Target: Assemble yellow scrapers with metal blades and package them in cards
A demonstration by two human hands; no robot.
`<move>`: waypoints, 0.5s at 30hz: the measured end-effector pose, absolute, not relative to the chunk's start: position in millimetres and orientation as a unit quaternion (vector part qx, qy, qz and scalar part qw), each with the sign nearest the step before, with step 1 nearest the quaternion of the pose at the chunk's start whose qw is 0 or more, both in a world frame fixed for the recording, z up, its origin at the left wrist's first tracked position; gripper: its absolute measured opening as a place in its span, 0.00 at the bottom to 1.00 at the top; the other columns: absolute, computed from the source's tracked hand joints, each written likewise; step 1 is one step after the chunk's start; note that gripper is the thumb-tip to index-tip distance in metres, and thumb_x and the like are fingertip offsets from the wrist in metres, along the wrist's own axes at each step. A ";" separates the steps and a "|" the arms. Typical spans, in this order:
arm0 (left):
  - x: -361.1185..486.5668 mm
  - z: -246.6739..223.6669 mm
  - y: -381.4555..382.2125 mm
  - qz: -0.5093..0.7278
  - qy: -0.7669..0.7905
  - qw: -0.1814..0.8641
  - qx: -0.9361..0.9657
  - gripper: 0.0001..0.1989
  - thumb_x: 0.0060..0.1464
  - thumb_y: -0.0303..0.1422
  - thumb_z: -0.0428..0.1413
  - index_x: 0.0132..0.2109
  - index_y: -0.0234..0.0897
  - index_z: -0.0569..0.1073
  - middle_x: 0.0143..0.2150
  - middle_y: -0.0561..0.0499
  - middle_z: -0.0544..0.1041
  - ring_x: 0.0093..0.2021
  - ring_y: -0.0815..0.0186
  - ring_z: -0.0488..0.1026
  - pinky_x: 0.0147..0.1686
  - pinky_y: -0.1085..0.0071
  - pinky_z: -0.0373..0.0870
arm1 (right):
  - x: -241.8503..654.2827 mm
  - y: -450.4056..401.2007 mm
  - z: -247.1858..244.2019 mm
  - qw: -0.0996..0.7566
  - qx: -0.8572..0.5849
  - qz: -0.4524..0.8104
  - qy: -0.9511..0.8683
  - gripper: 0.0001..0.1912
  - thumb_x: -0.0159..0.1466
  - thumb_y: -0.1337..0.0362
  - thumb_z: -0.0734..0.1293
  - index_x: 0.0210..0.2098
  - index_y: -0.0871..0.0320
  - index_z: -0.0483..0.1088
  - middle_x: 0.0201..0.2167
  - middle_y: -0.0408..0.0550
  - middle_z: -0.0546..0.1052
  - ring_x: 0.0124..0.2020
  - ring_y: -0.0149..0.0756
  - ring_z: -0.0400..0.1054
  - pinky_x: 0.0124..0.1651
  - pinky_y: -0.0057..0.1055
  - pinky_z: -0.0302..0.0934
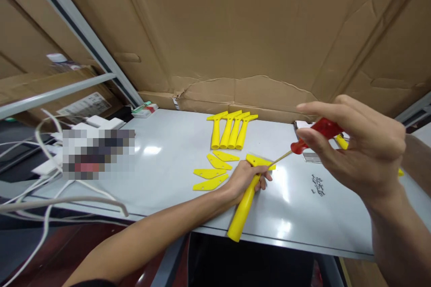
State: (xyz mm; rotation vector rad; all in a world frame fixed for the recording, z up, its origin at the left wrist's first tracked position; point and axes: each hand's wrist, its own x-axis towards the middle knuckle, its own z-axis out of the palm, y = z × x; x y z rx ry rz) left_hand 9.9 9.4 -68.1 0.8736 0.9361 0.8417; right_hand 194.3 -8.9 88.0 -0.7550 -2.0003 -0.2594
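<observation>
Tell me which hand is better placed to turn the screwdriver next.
Right, most likely: the right hand already holds the screwdriver, its tip at the yellow handle, while the left hand is busy gripping that handle.

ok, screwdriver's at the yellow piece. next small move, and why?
Probably a gentle twist of the screwdriver. The right hand has its red handle between thumb and fingers, the shaft slants down to the head of the yellow piece, and the left hand grips that piece right beside the tip. Whether the tip is seated is too small to tell.
</observation>
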 end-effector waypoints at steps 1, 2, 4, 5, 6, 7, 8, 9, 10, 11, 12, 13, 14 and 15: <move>9.6 -68.3 9.7 0.384 0.421 0.720 0.395 0.11 0.53 0.31 0.60 0.27 0.27 0.79 0.22 0.46 0.76 0.17 0.73 0.65 0.16 0.75 0.53 | 196.4 -10.3 89.7 0.465 -0.304 -0.075 -0.828 0.18 0.70 0.61 0.68 0.60 0.49 0.74 0.36 0.48 0.80 0.38 0.41 0.76 0.42 0.40 0.74; 9.3 -68.4 9.9 0.387 0.419 0.720 0.395 0.11 0.53 0.32 0.60 0.28 0.27 0.79 0.24 0.45 0.77 0.17 0.73 0.66 0.16 0.75 0.53 | 199.1 -11.5 91.7 0.454 -0.305 -0.031 -0.836 0.21 0.73 0.61 0.64 0.64 0.48 0.70 0.43 0.50 0.80 0.44 0.43 0.77 0.47 0.42 0.74; 9.0 -68.4 10.0 0.387 0.415 0.722 0.395 0.11 0.52 0.33 0.61 0.28 0.27 0.79 0.25 0.45 0.77 0.17 0.73 0.65 0.16 0.76 0.52 | 205.1 -12.0 95.0 0.446 -0.309 0.072 -0.837 0.23 0.75 0.60 0.60 0.68 0.44 0.65 0.55 0.49 0.78 0.52 0.45 0.76 0.53 0.45 0.74; 8.9 -68.4 9.9 0.386 0.414 0.723 0.396 0.11 0.52 0.33 0.61 0.28 0.27 0.79 0.24 0.45 0.77 0.17 0.73 0.65 0.16 0.76 0.52 | 207.8 -11.0 95.8 0.448 -0.307 0.119 -0.831 0.24 0.75 0.60 0.59 0.69 0.42 0.64 0.59 0.48 0.76 0.52 0.45 0.77 0.53 0.45 0.75; 8.7 -68.3 9.7 0.384 0.413 0.724 0.396 0.12 0.52 0.33 0.61 0.27 0.27 0.79 0.22 0.45 0.76 0.17 0.73 0.64 0.16 0.76 0.52 | 210.0 -9.2 96.1 0.454 -0.301 0.158 -0.824 0.24 0.75 0.59 0.60 0.69 0.40 0.64 0.62 0.47 0.74 0.51 0.44 0.78 0.53 0.45 0.76; 8.6 -68.1 9.5 0.383 0.413 0.725 0.396 0.12 0.52 0.33 0.61 0.27 0.27 0.79 0.21 0.46 0.75 0.16 0.74 0.63 0.16 0.76 0.52 | 211.8 -6.8 96.0 0.460 -0.291 0.186 -0.818 0.24 0.74 0.59 0.62 0.68 0.40 0.65 0.63 0.46 0.74 0.50 0.44 0.79 0.52 0.45 0.76; 8.6 -67.8 9.3 0.383 0.414 0.725 0.395 0.12 0.52 0.33 0.61 0.26 0.27 0.79 0.19 0.47 0.73 0.16 0.74 0.62 0.16 0.76 0.52 | 213.3 -4.2 95.6 0.466 -0.277 0.203 -0.815 0.23 0.73 0.60 0.64 0.67 0.41 0.67 0.62 0.47 0.75 0.48 0.44 0.79 0.51 0.45 0.77; 8.4 -67.3 9.1 0.384 0.414 0.725 0.393 0.12 0.52 0.33 0.61 0.26 0.27 0.79 0.19 0.47 0.73 0.16 0.74 0.62 0.16 0.76 0.52 | 214.6 -1.8 95.2 0.468 -0.262 0.212 -0.817 0.23 0.72 0.60 0.65 0.66 0.43 0.69 0.60 0.48 0.77 0.47 0.44 0.80 0.50 0.44 0.78; 8.3 -66.8 9.1 0.386 0.415 0.726 0.390 0.12 0.51 0.33 0.61 0.26 0.27 0.79 0.19 0.47 0.73 0.16 0.74 0.62 0.16 0.76 0.51 | 216.2 0.4 94.8 0.467 -0.252 0.218 -0.819 0.22 0.71 0.61 0.66 0.64 0.44 0.71 0.56 0.49 0.79 0.45 0.44 0.80 0.48 0.44 0.78; 8.1 -66.0 9.1 0.388 0.415 0.726 0.387 0.11 0.51 0.33 0.61 0.27 0.27 0.78 0.20 0.47 0.74 0.16 0.74 0.62 0.16 0.76 0.51 | 218.1 2.2 94.5 0.463 -0.245 0.223 -0.822 0.20 0.71 0.61 0.67 0.62 0.45 0.73 0.52 0.49 0.81 0.44 0.44 0.80 0.46 0.44 0.78; 7.9 -65.3 9.2 0.389 0.415 0.727 0.384 0.11 0.51 0.33 0.61 0.27 0.27 0.78 0.21 0.46 0.75 0.16 0.74 0.62 0.16 0.76 0.51 | 220.5 3.9 94.4 0.459 -0.239 0.230 -0.824 0.19 0.71 0.60 0.67 0.60 0.44 0.74 0.49 0.49 0.83 0.42 0.45 0.81 0.44 0.44 0.79; 7.6 -64.5 9.4 0.389 0.414 0.730 0.381 0.11 0.51 0.33 0.61 0.28 0.27 0.78 0.22 0.46 0.76 0.16 0.74 0.62 0.16 0.76 0.51 | 223.6 5.7 94.3 0.455 -0.232 0.241 -0.825 0.18 0.71 0.60 0.67 0.59 0.43 0.76 0.45 0.48 0.83 0.41 0.45 0.81 0.42 0.45 0.79; 7.2 -63.8 9.6 0.388 0.411 0.733 0.379 0.11 0.51 0.33 0.61 0.28 0.27 0.78 0.22 0.46 0.76 0.17 0.74 0.62 0.16 0.76 0.51 | 227.1 8.1 94.1 0.449 -0.222 0.255 -0.827 0.17 0.70 0.59 0.67 0.57 0.42 0.76 0.43 0.48 0.84 0.40 0.46 0.81 0.40 0.46 0.79; 6.9 -63.3 9.8 0.386 0.407 0.736 0.379 0.11 0.51 0.33 0.61 0.28 0.27 0.78 0.21 0.46 0.75 0.17 0.73 0.62 0.16 0.76 0.51 | 231.1 11.2 93.9 0.439 -0.211 0.274 -0.829 0.16 0.70 0.58 0.67 0.56 0.41 0.77 0.41 0.48 0.84 0.39 0.47 0.81 0.40 0.46 0.79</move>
